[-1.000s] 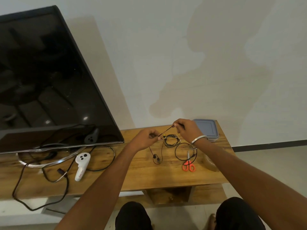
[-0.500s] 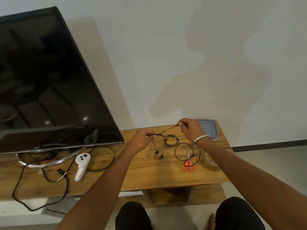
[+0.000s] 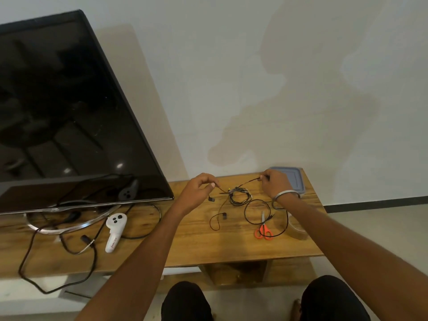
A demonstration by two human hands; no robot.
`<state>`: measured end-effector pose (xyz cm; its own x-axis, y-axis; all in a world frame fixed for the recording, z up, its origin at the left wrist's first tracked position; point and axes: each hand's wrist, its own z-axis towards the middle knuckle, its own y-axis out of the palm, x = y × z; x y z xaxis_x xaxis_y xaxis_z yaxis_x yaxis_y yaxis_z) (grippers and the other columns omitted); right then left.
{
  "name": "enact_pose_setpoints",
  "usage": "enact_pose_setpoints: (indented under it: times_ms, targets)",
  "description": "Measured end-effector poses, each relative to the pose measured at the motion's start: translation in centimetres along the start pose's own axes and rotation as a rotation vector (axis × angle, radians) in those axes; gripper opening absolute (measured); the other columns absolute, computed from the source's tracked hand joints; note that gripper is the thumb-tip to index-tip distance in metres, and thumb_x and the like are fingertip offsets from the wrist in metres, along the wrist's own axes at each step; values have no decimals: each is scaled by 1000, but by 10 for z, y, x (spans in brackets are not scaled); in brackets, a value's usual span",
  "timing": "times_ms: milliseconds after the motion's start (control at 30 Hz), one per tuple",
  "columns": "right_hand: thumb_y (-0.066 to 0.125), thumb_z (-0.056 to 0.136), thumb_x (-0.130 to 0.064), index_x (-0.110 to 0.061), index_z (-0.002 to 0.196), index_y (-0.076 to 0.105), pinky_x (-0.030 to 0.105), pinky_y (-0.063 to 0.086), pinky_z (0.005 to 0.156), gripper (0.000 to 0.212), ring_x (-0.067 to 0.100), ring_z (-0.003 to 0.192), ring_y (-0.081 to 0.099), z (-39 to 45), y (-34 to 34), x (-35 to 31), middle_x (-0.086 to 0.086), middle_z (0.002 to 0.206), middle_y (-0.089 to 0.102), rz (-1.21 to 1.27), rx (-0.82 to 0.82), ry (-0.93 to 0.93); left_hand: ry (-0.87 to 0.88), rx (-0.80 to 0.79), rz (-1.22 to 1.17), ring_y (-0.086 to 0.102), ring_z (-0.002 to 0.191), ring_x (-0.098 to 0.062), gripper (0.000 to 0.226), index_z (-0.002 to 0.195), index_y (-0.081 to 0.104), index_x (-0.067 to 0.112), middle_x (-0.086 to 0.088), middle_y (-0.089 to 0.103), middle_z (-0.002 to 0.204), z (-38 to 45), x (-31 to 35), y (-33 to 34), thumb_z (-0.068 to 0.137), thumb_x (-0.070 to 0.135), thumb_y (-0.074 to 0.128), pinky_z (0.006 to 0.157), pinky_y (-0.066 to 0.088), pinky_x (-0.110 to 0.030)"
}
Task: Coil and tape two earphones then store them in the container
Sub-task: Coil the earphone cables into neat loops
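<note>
Both hands had drawn farther apart, the left hand [image 3: 201, 187] and right hand [image 3: 273, 183] each pinching the earphone cable [image 3: 239, 183] taut above the counter [image 3: 196, 242], suggesting straightening before coiling.

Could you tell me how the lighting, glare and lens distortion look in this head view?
Head view: soft, even light; the television screen mirrors the room, with small bright glare spots low on it; a faint shadow lies on the wall beside it; wide-angle lens slants the television and bows the table edge; the thin earphone cable stays fairly sharp.
</note>
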<state>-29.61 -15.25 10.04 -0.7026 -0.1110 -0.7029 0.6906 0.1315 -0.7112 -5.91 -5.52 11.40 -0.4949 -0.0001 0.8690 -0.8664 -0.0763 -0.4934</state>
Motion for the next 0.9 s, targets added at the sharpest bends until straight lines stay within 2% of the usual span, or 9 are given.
enact_pose_setpoints:
  times_ms: [133, 233, 267, 333, 433, 600, 700, 833, 900]
  targets:
    - [46, 96, -14, -5, 99, 68, 23, 35, 56, 24, 18, 63, 51, 2, -6, 0, 17, 91, 69, 58, 55, 62, -1, -66, 210, 58, 88, -12, 26, 69, 60, 19, 1, 59, 90, -3, -5, -6, 88, 6, 48, 83, 48, -33]
    - [47, 96, -13, -4, 100, 67, 19, 33, 51, 23, 9, 59, 49, -1, -8, -3, 10, 83, 64, 113, 48, 7, -63, -52, 353, 54, 81, -9, 37, 57, 62, 22, 1, 58, 87, -3, -12, -8, 85, 3, 46, 76, 40, -30]
    - [48, 95, -13, -4, 99, 68, 19, 34, 52, 22, 9, 62, 50, -2, -9, -5, 8, 82, 63, 130, 32, -23, -99, -50, 372, 54, 85, -8, 37, 61, 68, 21, 1, 60, 93, -2, -15, -7, 83, 0, 46, 78, 40, -27]
    - [49, 95, -14, -6, 98, 68, 17, 37, 54, 21, 10, 66, 52, -5, -7, -11, 6, 81, 63, 163, -2, -70, -148, -43, 410, 54, 102, -11, 38, 93, 74, 16, 0, 61, 110, 1, -18, -2, 81, -7, 47, 86, 40, -23]
    - [48, 96, -13, -6, 99, 66, 10, 38, 50, 20, 5, 59, 50, -10, -2, -21, 3, 74, 61, 249, -66, -111, -184, 27, 326, 50, 121, -16, 60, 140, 45, 16, -4, 54, 128, 3, -13, 11, 86, -9, 48, 90, 42, -21]
    - [46, 96, -13, -7, 100, 66, 23, 44, 59, 21, 11, 58, 51, -16, 1, -37, -1, 66, 59, 321, -151, -193, -23, -75, 205, 47, 126, -9, 49, 143, 43, 22, 4, 52, 137, 11, 11, 37, 96, 18, 55, 101, 35, -24]
    - [46, 96, -11, -6, 98, 66, 20, 42, 58, 21, 7, 57, 51, -17, 0, -42, -2, 65, 58, 358, -147, -226, -36, -146, 185, 57, 114, -12, 35, 132, 53, 15, 0, 63, 125, 16, 14, 46, 98, 22, 53, 95, 44, -27]
    - [46, 96, -12, -8, 97, 67, 20, 42, 56, 21, 14, 58, 50, -11, -7, -29, 2, 67, 58, 316, -65, -189, -92, -21, 122, 63, 76, -16, 16, 108, 57, 9, -2, 66, 83, 17, 10, 41, 101, 20, 48, 77, 51, -35]
    - [47, 96, -12, -8, 97, 67, 9, 37, 48, 20, 10, 54, 48, -9, -7, -18, 0, 65, 58, 253, -50, -183, -88, 1, 146, 60, 68, -18, 12, 105, 53, 15, -4, 62, 75, 18, 11, 34, 100, 25, 49, 68, 49, -30]
